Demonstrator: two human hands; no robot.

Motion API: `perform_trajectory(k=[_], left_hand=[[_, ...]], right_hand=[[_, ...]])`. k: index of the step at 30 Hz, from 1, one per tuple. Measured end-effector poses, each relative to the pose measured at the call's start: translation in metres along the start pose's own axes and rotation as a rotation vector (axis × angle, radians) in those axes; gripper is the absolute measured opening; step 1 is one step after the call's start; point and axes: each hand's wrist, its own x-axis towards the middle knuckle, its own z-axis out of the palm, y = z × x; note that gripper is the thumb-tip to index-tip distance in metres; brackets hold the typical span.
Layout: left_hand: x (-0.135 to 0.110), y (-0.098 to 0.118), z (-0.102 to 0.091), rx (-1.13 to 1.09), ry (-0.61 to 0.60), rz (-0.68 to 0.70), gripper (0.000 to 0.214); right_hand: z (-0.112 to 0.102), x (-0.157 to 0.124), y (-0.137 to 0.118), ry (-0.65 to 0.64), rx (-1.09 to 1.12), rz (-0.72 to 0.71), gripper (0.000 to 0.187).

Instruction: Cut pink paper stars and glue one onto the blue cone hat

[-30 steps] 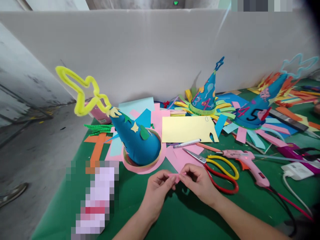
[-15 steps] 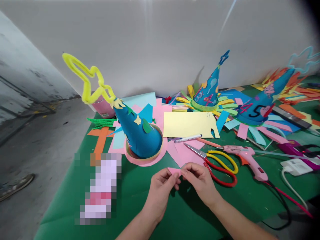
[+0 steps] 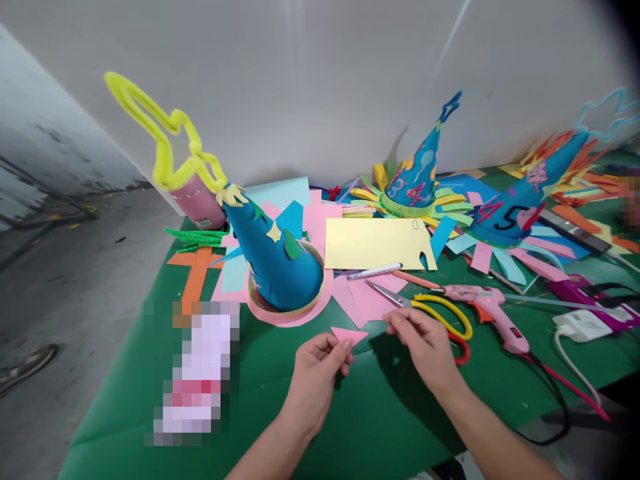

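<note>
Between the thumb and fingers of my left hand (image 3: 323,363) is a small pink paper triangle (image 3: 349,335), its point turned to the right. My right hand (image 3: 423,343) is apart from it, with thumb and fingertips pinched together; whether anything small is in them I cannot make out. Scissors (image 3: 443,310) with one yellow and one red handle lie under and behind the right hand, partly covered by it. A blue cone party hat (image 3: 280,267) with a pink brim and a yellow pipe-cleaner shape on top stands ahead, to the left.
A pink glue gun (image 3: 493,307) with its cable lies right of the scissors. Behind are a pale yellow card (image 3: 377,243), a pen (image 3: 375,271) and two more decorated cone hats (image 3: 413,180). A pink canister (image 3: 200,203) stands at back left, a purple power strip (image 3: 575,293) at right.
My right hand has let go of the pink triangle and moved right, over the scissors. The triangle stays in my left hand, more of it showing. The view has shifted slightly.
</note>
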Motion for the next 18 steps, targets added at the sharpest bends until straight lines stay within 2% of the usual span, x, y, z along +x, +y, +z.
perform_trajectory(k=[2, 4, 7, 9, 13, 18], left_hand=[[-0.001, 0.0, -0.001, 0.0, 0.005, 0.0, 0.021], [-0.001, 0.0, -0.002, 0.002, 0.003, -0.003, 0.021], [-0.003, 0.001, -0.002, -0.005, -0.008, -0.013, 0.021], [-0.003, 0.001, -0.001, -0.021, -0.017, -0.025, 0.021], [-0.003, 0.003, -0.002, -0.073, -0.058, -0.047, 0.016], [-0.003, 0.004, -0.004, -0.121, -0.09, -0.015, 0.014]], right_hand=[[-0.017, 0.004, 0.007, 0.077, -0.16, -0.041, 0.018], [-0.035, 0.006, 0.017, 0.099, -0.38, -0.071, 0.021], [-0.059, 0.006, 0.032, 0.047, -0.749, -0.137, 0.029], [-0.069, 0.007, 0.041, 0.009, -0.904, -0.171, 0.03], [-0.077, 0.015, 0.047, -0.046, -1.022, -0.19, 0.028], [-0.077, 0.026, 0.045, -0.113, -1.084, -0.136, 0.024]])
